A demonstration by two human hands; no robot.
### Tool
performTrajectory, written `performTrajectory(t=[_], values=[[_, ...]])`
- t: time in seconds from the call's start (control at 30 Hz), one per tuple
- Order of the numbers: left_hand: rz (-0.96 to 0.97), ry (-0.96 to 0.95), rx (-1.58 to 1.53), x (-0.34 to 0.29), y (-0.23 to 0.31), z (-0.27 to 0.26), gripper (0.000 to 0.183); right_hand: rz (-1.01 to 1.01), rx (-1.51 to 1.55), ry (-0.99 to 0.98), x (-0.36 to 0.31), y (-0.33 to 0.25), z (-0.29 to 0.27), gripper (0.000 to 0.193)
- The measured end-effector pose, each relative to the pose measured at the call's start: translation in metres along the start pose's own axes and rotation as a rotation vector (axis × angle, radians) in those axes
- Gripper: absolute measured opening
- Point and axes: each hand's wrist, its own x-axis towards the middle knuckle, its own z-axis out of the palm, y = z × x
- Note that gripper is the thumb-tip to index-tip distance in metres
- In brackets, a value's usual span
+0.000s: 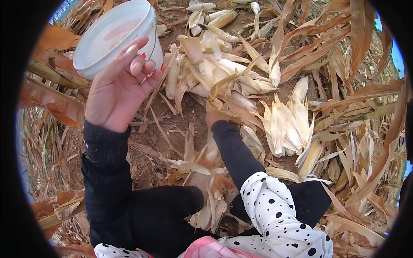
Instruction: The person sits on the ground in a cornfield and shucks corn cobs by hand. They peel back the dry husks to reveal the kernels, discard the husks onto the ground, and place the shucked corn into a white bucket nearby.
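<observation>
My left hand (121, 88) is raised palm up in front of a white plastic bucket (154, 41). Its fingers curl loosely and nothing lies in it; whether it touches the bucket I cannot tell. My right hand (216, 117) reaches down into a heap of dry corn ears (232, 71) in pale husks. Husk leaves cover its fingers, so what they hold, if anything, is hidden. Just to its right stands a bunch of husked-over ears (286, 129). Loose husks (211, 202) lie between my knees.
Tall dry corn stalks and leaves (361, 99) lean in from the right. Brown leaves (56, 101) and a thick stalk (53, 74) crowd the left side. Bare soil (150, 150) shows between my arms. More ears (219, 18) lie at the far side.
</observation>
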Motion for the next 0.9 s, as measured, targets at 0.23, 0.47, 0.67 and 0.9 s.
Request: performTrajectory(t=[0.23, 0.47, 0.67, 0.9], values=[[0.016, -0.370, 0.318, -0.015, -0.002, 0.023, 0.017, 0.061, -0.124, -0.088, 0.025, 0.001, -0.019, 0.055], [-0.017, -0.639, 0.605, -0.046, 0.010, 0.064, 0.009, 0.037, 0.163, -0.179, 0.017, -0.016, 0.016, 0.050], [0.023, -0.953, 0.418, -0.056, 0.008, 0.085, 0.016, 0.184, 0.359, -0.405, -0.001, -0.041, 0.014, 0.053], [0.200, -1.089, 0.386, -0.075, 0.000, 0.119, 0.011, 0.225, 1.002, -0.686, 0.008, 0.003, -0.015, 0.061]])
